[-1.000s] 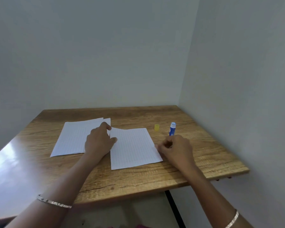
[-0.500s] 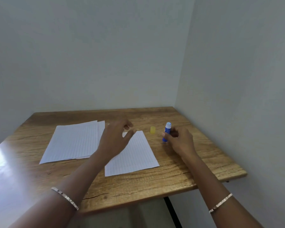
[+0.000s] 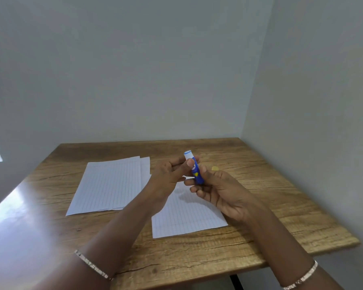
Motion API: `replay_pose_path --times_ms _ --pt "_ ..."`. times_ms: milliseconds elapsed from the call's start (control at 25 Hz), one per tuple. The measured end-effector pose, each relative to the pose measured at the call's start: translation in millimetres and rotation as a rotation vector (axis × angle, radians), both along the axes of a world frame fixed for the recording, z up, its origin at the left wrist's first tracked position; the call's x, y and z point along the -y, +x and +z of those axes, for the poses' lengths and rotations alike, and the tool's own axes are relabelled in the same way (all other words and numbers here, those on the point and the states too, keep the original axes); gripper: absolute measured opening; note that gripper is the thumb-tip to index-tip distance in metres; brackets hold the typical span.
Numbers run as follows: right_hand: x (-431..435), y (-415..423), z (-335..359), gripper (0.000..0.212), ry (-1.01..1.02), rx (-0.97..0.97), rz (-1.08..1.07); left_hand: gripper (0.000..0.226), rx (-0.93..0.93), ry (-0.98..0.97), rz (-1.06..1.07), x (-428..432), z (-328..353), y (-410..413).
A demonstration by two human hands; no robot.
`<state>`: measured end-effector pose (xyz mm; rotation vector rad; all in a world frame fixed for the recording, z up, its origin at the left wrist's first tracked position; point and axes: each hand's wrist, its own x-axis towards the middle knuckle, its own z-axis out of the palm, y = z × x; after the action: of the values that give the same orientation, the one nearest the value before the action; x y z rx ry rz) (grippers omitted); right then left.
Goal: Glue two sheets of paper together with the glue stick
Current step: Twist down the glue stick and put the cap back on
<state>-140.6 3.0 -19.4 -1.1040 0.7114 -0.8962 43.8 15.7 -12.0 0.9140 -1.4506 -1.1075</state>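
Nearest us, a single lined sheet (image 3: 187, 216) lies on the wooden table (image 3: 281, 206). Above it our right hand (image 3: 220, 191) closes its fingers around the lower barrel of the blue glue stick (image 3: 195, 170), held nearly upright, while our left hand (image 3: 172, 174) pinches its upper part between thumb and fingertips. Left of the stick rests a stack of lined sheets (image 3: 109, 185); just beyond it lies the yellow cap (image 3: 215, 168). To advance the glue well, we judge, twist the base gently, exposing only a short tip.
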Motion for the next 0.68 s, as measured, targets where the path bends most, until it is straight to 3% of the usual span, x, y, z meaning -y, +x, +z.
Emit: replay_pose_path --times_ms 200,320,400,480,560,680 --pt "-3 -5 0 0.039 0.207 0.207 0.029 0.034 -0.080 0.013 0.066 -4 3 -5" --pt "-5 -2 -3 0.034 -0.016 0.119 -0.071 0.038 -0.103 -0.042 0.272 -8 4 -18" --pt "-6 1 -6 0.043 -0.209 0.002 -0.171 0.040 -0.086 -0.041 0.360 -9 5 -19" --pt "-6 2 -7 0.047 -0.257 -0.019 -0.235 0.044 -0.092 0.010 0.295 -9 4 -14" --pt "-4 0 -6 0.037 -0.181 0.059 -0.244 0.050 -0.088 0.062 0.104 -9 5 -9" --pt "-3 -3 -5 0.037 -0.102 0.110 -0.209 0.038 -0.074 0.055 -0.057 -8 4 -6"
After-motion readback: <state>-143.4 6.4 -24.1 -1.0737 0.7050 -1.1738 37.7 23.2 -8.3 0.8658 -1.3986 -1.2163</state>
